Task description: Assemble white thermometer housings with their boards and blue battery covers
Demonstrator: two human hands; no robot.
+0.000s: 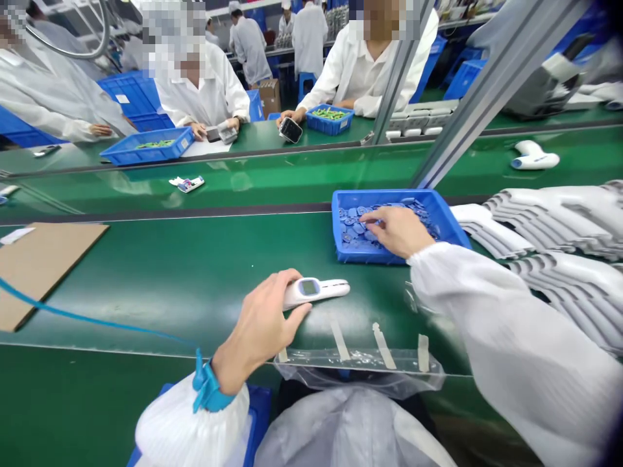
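Observation:
My left hand [265, 318] is closed round the rear of a white handheld thermometer [328, 289], with its thumb on the near side and fingers on the far side. The thermometer lies low over the green bench, its small grey screen [308, 287] facing up. My right hand [400, 231] is inside a blue tray [341, 253], over a layer of small blue oval plastic pieces [354, 228]. Its index finger stretches out among them, apart from the thumb; I see no piece held. The curled fingers are partly hidden.
Rows of white plastic housings [564, 214] stand at the right. A clear bag [360, 376] is taped along the near edge. Brown cardboard [48, 266] lies left, under a blue wrist cord [97, 316]. Beyond runs a green conveyor [272, 178] with white parts [534, 157]; co-workers sit across it.

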